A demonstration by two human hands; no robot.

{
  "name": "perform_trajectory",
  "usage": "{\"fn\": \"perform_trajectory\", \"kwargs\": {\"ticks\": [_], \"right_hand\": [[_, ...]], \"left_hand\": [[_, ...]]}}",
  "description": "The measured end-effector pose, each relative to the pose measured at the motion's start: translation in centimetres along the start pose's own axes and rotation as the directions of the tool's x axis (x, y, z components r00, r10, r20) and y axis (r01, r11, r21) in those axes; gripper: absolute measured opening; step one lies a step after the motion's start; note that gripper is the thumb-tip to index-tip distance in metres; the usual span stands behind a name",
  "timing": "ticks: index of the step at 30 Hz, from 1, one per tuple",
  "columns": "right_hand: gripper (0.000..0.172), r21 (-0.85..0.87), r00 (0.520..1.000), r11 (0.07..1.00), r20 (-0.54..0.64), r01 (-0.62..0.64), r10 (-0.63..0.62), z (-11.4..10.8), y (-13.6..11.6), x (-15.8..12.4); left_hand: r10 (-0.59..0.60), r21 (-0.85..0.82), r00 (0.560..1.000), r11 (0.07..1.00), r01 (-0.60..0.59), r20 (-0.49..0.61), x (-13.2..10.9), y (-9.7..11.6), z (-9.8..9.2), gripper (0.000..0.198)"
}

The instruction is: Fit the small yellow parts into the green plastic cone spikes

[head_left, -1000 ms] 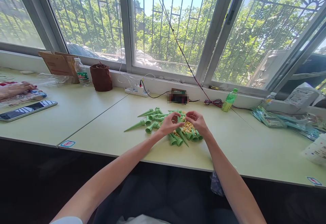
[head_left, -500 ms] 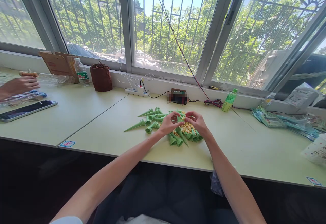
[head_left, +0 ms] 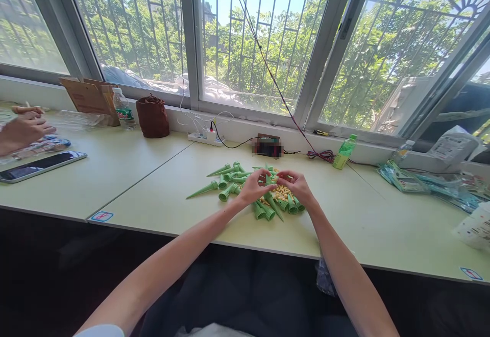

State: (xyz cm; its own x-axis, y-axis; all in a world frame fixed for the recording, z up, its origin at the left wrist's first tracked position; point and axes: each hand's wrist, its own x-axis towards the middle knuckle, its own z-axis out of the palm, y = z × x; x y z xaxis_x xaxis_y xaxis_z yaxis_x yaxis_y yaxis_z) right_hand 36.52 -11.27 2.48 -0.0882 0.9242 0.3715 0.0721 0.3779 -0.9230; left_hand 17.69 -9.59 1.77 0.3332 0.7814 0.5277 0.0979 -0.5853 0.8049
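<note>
My left hand (head_left: 254, 187) is closed around a green plastic spike (head_left: 268, 177), its tip pointing up. Close beside it, my right hand (head_left: 297, 186) pinches at the same spike, with a small yellow piece apparently at the fingertips. Fingers partly hide where the two meet. Under and in front of my hands lies a heap of small yellow pieces (head_left: 283, 192). Several more green cone-shaped spikes (head_left: 203, 190) with round hollow ends are scattered left of and below my hands.
On the left, another person's hand (head_left: 23, 131) holds a brown item near a phone (head_left: 42, 166). Along the sill stand a water bottle (head_left: 123, 110), a brown bag (head_left: 152, 116), a power strip (head_left: 204, 138) and a green bottle (head_left: 345, 151). Plastic packets (head_left: 409, 177) lie right.
My hands stay in nearly the same place, the right fingers shifting slightly toward the spike. The other person's hand has moved a little to the left.
</note>
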Motion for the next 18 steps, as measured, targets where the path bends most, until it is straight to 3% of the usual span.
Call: {"fn": "perform_trajectory", "kwargs": {"ticks": [18], "right_hand": [[0.037,-0.03,1.0,1.0,0.018,0.007,-0.007,0.46,-0.36,-0.22]], "left_hand": [[0.033,0.057,0.999,0.998,-0.034,0.018,-0.04,-0.2,-0.06,0.038]]}}
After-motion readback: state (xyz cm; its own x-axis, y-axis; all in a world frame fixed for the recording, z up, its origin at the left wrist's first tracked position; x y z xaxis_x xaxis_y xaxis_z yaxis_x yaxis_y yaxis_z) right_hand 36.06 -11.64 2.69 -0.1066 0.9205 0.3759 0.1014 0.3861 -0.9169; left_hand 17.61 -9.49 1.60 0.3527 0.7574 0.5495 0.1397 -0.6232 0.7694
